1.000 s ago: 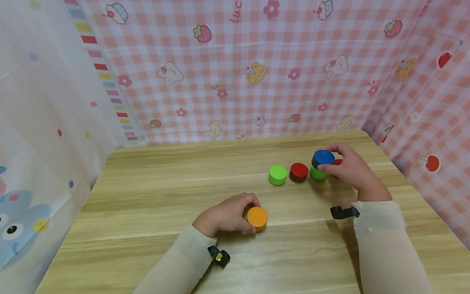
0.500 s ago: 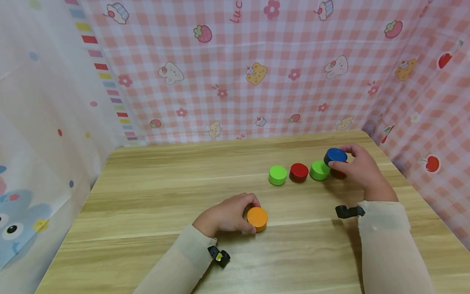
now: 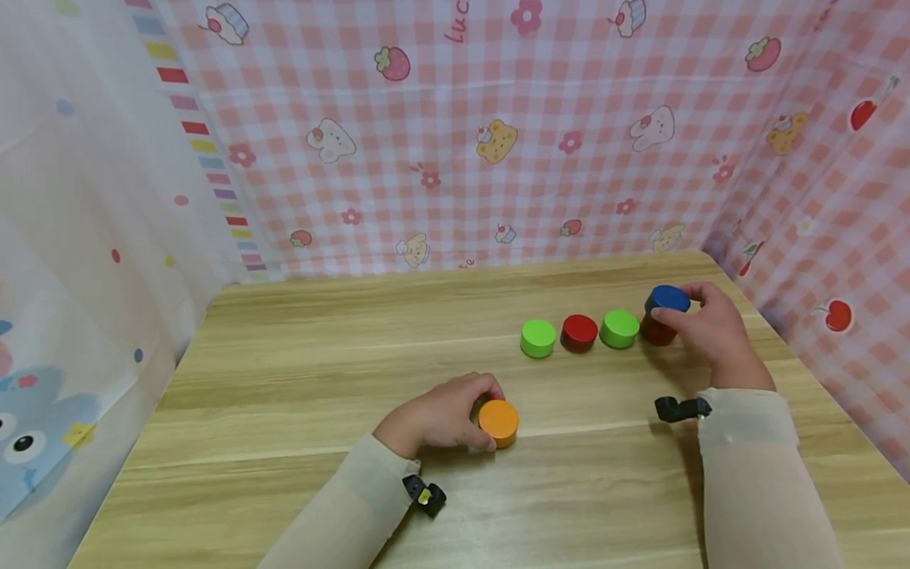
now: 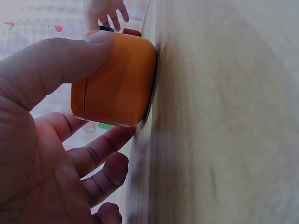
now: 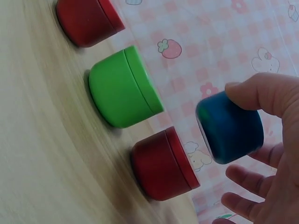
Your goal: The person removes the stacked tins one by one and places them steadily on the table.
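My left hand point(image 3: 451, 412) holds an orange round lidded tin point(image 3: 498, 423) between thumb and fingers, low at the tabletop. In the left wrist view the thumb lies across the side of the orange tin point(image 4: 121, 79). At the back right, my right hand point(image 3: 718, 328) pinches a blue round tin point(image 3: 668, 299) above a red tin point(image 3: 658, 330). The right wrist view has a gap between the blue tin point(image 5: 230, 128) and the lid of the red tin point(image 5: 163, 163). To the left of that red tin stand a green tin point(image 3: 619, 329), another red tin point(image 3: 579, 333) and another green tin point(image 3: 538, 338).
The four-sided wooden table point(image 3: 320, 348) carries the row of tins toward its back right. Behind it hangs a pink checked curtain point(image 3: 441, 197), with a white patterned curtain point(image 3: 92, 197) on the left. A black wrist camera point(image 3: 681, 408) sits on the right sleeve.
My right hand has carried the blue tin rightward, from over the right-hand green tin to over the rightmost red tin. My left hand and the orange tin have stayed put.
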### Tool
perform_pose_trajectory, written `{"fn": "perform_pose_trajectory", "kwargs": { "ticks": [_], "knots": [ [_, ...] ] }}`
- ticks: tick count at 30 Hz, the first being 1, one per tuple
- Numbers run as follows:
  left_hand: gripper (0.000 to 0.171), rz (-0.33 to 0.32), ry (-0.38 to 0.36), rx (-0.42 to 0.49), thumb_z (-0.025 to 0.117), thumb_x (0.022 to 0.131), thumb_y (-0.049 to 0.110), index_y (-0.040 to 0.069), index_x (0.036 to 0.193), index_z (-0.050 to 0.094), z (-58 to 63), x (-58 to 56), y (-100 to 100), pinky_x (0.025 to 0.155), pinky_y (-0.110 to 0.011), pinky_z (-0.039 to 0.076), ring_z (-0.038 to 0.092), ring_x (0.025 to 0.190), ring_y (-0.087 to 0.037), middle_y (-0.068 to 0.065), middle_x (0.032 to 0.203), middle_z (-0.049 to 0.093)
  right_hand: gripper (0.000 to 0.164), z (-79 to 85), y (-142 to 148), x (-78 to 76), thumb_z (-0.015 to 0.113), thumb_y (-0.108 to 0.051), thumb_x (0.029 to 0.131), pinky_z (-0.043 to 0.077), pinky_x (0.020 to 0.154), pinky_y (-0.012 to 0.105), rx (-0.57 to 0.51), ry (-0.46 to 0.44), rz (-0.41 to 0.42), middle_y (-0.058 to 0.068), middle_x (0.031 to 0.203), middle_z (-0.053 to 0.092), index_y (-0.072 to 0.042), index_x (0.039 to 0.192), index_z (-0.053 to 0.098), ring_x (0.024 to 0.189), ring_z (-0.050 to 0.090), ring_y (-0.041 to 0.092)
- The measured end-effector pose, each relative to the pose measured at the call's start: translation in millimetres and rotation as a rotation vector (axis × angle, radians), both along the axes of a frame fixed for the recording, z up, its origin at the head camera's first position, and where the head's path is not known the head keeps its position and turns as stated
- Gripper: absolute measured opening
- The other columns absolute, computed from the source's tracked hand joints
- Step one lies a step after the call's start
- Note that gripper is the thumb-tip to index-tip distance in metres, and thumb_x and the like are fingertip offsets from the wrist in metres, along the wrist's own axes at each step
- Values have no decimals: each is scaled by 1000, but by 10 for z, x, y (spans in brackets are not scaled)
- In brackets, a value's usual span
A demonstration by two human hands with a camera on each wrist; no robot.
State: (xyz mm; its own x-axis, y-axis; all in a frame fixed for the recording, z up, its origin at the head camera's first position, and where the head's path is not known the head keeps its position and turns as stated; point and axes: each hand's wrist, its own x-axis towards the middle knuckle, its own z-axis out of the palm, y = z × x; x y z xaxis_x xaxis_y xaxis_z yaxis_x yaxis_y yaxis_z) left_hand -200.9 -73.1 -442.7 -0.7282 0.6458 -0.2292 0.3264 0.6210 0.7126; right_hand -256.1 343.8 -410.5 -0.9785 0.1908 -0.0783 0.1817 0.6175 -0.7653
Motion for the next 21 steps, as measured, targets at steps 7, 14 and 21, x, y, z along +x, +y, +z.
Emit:
{"fn": "perform_pose_trajectory", "kwargs": {
  "ticks": [7, 14, 21],
  "knots": [
    [49, -4, 3, 2, 93, 79, 24, 26, 115, 60, 1, -4, 0, 105, -37, 43, 55, 110, -14, 9, 117, 60, 88, -36, 76, 12, 65, -50, 100, 33, 117, 67, -69, 12, -82, 31, 167, 28, 3, 160, 30, 144, 35, 49],
    [48, 0, -3, -1, 92, 80, 23, 27, 115, 60, -2, -8, 3, 105, -37, 43, 55, 110, -15, 10, 117, 60, 89, -98, 165, 3, 65, -50, 100, 34, 118, 66, -60, 32, -163, 32, 166, 27, 5, 160, 29, 146, 33, 50],
    [48, 2, -3, -3, 92, 80, 23, 27, 115, 60, 0, -4, 7, 106, -37, 43, 55, 110, -15, 10, 117, 60, 92, -170, 248, 18, 65, -53, 98, 34, 118, 63, -78, 19, -247, 30, 166, 28, 2, 161, 26, 145, 33, 47]
  ]
}}
